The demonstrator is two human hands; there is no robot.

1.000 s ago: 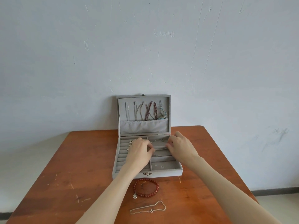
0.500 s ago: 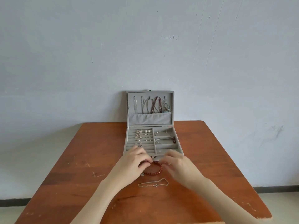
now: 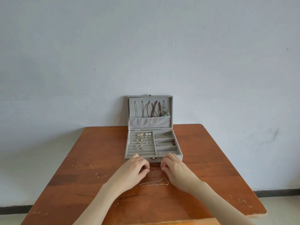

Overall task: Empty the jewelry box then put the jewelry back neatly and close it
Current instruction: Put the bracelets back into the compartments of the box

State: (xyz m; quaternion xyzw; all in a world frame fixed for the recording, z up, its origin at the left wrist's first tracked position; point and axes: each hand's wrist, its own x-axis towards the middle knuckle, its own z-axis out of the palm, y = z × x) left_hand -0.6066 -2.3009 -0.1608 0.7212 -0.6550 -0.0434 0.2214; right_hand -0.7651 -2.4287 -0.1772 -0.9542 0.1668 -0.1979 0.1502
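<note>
Red bead bracelet (image 3: 155, 168) between both hands' fingertips

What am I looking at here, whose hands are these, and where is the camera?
There is no machine: a person wears a camera on the head, looking forward and down, so the arms reach in from below. On the wooden table stands a grey jewelry box, lid open against the wall. Necklaces hang inside the lid; earrings sit in the left rows and chains in the right compartments. Just in front of the box, the left hand and right hand both pinch a red bead bracelet between them. A thin silver chain bracelet lies on the table nearer the person, untouched.
</note>
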